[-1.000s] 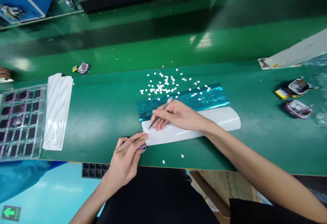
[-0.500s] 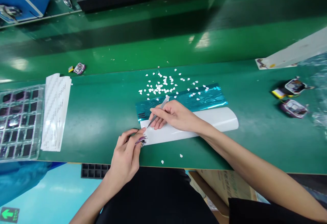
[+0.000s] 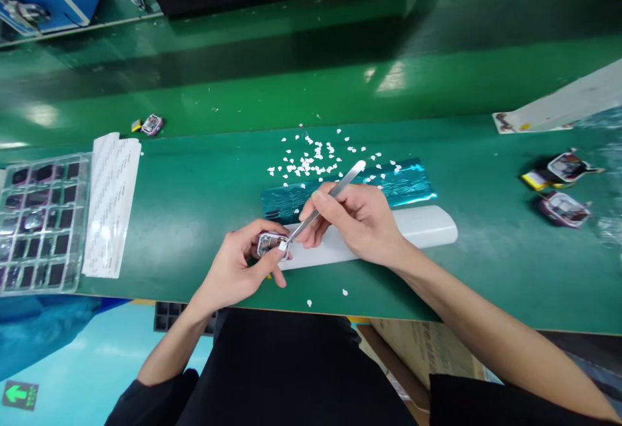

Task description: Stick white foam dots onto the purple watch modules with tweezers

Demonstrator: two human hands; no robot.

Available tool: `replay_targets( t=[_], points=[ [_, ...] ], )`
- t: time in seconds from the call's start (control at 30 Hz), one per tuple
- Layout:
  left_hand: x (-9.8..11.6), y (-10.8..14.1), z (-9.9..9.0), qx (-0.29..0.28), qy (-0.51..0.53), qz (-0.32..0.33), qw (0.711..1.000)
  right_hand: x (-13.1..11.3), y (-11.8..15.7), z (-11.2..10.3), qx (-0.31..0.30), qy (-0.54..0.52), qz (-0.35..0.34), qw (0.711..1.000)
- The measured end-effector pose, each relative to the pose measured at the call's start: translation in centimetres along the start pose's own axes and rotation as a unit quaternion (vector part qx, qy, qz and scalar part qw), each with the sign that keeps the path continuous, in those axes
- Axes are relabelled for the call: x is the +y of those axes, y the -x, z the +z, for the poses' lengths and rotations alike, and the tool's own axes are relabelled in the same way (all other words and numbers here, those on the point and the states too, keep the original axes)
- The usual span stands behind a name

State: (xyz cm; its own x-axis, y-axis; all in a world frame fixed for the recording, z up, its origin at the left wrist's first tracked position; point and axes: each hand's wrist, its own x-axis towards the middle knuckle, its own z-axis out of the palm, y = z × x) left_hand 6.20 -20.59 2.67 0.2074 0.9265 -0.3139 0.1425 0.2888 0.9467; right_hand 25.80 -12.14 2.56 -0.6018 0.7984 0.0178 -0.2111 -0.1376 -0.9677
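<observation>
Between the thumb and fingers of my left hand (image 3: 240,260) is a small purple-rimmed device housing (image 3: 270,243), its open side facing up with parts showing inside. My right hand (image 3: 357,222) is closed around metal tweezers (image 3: 335,191), held like a pen. Their tip meets the housing's right side, where a small white piece shows near my left thumb. Beneath my hands lies a curled white sheet (image 3: 427,226), with a shiny blue film strip (image 3: 413,183) behind it. Many tiny white stickers (image 3: 311,161) are scattered past the strip, some lying on it.
At left stand a clear compartment tray (image 3: 43,218) and white printed strips (image 3: 111,202). Two more housings (image 3: 564,209) lie at right, one with a yellow-edged part, near a white bracket (image 3: 544,105). Another small housing (image 3: 152,125) rests far left. Two loose stickers lie near the front edge.
My left hand has turned the housing face up and lifted it off the sheet's left end. The tweezers have moved from the sheet to the housing, and the white piece now shows there.
</observation>
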Motion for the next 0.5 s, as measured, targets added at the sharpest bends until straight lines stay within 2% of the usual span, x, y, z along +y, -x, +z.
replay_targets(
  t=[0.07, 0.17, 0.37, 0.5],
  points=[
    [0.5, -0.3, 0.2, -0.038, 0.038, 0.002, 0.999, 0.1, 0.2, 0.4, -0.009, 0.007, -0.004, 1.000],
    [0.6, -0.3, 0.7, -0.055, 0.065, 0.015, 0.996, 0.5, 0.3, 0.8, -0.016, 0.010, -0.004, 1.000],
    [0.2, -0.3, 1.5, -0.011, 0.105, 0.027, 0.994, 0.5, 0.4, 1.0, 0.024, 0.043, -0.018, 0.999],
    [0.2, -0.3, 1.8, 0.000, 0.092, 0.029, 0.995, 0.4, 0.4, 1.0, 0.037, 0.056, -0.025, 0.997]
  ],
)
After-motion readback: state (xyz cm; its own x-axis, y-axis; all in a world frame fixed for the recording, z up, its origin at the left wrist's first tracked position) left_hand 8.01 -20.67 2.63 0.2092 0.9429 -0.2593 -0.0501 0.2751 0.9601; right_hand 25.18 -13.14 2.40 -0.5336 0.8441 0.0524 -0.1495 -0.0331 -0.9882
